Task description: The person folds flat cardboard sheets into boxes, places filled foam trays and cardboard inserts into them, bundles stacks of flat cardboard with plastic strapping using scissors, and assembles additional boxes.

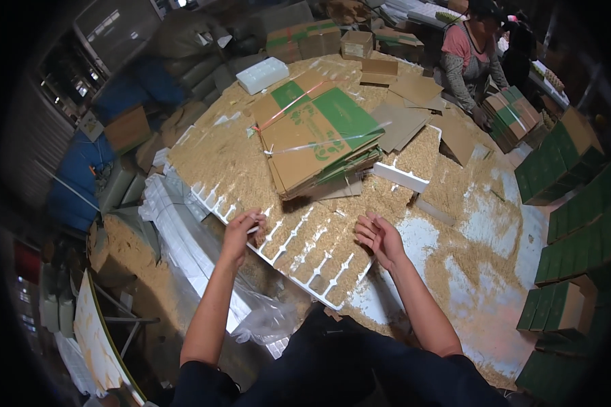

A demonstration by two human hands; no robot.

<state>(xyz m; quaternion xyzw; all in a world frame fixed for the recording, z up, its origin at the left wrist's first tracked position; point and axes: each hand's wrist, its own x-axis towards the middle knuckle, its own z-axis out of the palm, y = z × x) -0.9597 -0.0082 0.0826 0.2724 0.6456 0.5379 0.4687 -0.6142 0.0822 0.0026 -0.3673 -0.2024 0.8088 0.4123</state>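
Note:
My left hand [243, 234] is over the left edge of a white divider frame [319, 296], its fingers closed around a small white piece [253, 230] whose kind I cannot make out. Above the right part of the frame is my right hand [380, 239], palm turned inward, fingers loosely bent and apart, nothing seen in it. The frame lies at the near side of the table, its slots filled with tan, sawdust-like loose material [305, 247]. White slotted strips rise through the filling in rows.
Tied flattened green-and-brown cartons [319, 129] lie beyond my hands. A white strip [400, 177] stands in the filling to their right. Long wrapped white bundles [190, 237] are at the left. Green boxes [560, 159] line the right side; a co-worker [465, 61] handles cartons at far right.

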